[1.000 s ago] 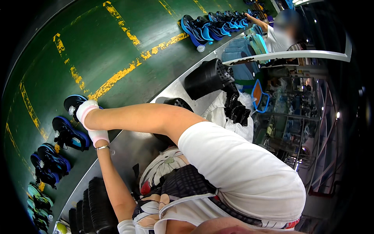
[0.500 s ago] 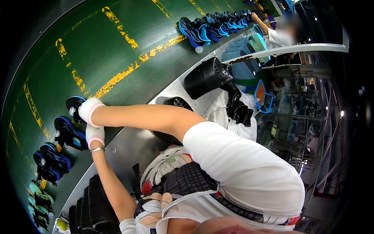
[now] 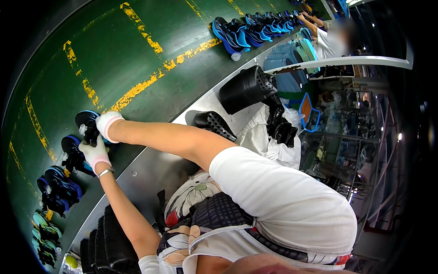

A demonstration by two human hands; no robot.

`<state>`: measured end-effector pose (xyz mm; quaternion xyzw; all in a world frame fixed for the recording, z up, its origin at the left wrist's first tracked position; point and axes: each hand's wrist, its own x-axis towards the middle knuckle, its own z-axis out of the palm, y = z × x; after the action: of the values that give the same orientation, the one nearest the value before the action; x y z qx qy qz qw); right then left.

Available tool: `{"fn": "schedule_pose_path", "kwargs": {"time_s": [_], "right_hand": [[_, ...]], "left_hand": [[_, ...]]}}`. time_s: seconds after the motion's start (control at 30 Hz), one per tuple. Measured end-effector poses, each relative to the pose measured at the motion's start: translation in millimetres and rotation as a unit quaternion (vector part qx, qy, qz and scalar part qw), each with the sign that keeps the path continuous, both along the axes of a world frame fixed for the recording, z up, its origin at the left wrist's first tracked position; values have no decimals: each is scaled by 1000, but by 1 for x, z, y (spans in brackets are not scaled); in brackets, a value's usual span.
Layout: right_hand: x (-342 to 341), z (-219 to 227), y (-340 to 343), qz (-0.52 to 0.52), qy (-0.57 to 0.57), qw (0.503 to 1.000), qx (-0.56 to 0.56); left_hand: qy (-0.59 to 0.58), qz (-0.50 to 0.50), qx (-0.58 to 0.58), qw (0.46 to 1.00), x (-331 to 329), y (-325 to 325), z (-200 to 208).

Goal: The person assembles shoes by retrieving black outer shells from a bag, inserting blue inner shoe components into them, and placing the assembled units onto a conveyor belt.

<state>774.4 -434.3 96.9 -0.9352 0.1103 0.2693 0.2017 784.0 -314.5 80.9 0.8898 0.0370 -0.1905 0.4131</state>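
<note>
Both my hands wear white gloves with pink cuffs and are at a black and blue sneaker point(image 3: 87, 122) on the green work surface, at the left. My right hand point(image 3: 108, 124) grips the sneaker's right side, fingers partly hidden behind the wrist. Just below it, my left hand point(image 3: 96, 153) holds the near side, thumb and fingers bent around the edge. A whitish wad point(image 3: 83, 129) shows at the shoe's opening. Next to my left hand lies another dark blue sneaker point(image 3: 73, 148).
More blue sneakers point(image 3: 61, 185) and green ones point(image 3: 47, 228) line the left. Farther off, a row of sneakers point(image 3: 228, 34) runs toward a co-worker point(image 3: 326, 43). Black shoe lasts point(image 3: 246, 91) stand on the metal ledge point(image 3: 150, 166); black stacked pieces point(image 3: 118, 242) sit near my left arm.
My left hand has moved left and up from beside the right wrist onto the sneaker. My right hand has shifted slightly right and up. The co-worker's second arm now shows.
</note>
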Motion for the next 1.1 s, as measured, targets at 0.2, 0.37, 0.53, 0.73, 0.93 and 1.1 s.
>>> {"fn": "schedule_pose_path", "kwargs": {"time_s": [0.2, 0.37, 0.53, 0.73, 0.93, 1.1], "right_hand": [[11, 10, -10, 76, 63, 995, -2], [10, -19, -4, 84, 7, 996, -12], [5, -44, 0, 65, -34, 997, -10], [4, -27, 11, 8, -28, 999, -12], [-29, 33, -7, 81, 3, 997, -12], [-96, 102, -34, 47, -52, 996, 48]], "left_hand": [[83, -121, 124, 981, 18, 2, -31], [-53, -197, 217, 955, 19, 8, -56], [-55, -168, 239, 955, 15, 3, -60], [-61, -102, 214, 970, 19, 17, -90], [-4, -86, 133, 987, 23, 8, -46], [37, 49, -20, 998, 39, 24, -45]]}}
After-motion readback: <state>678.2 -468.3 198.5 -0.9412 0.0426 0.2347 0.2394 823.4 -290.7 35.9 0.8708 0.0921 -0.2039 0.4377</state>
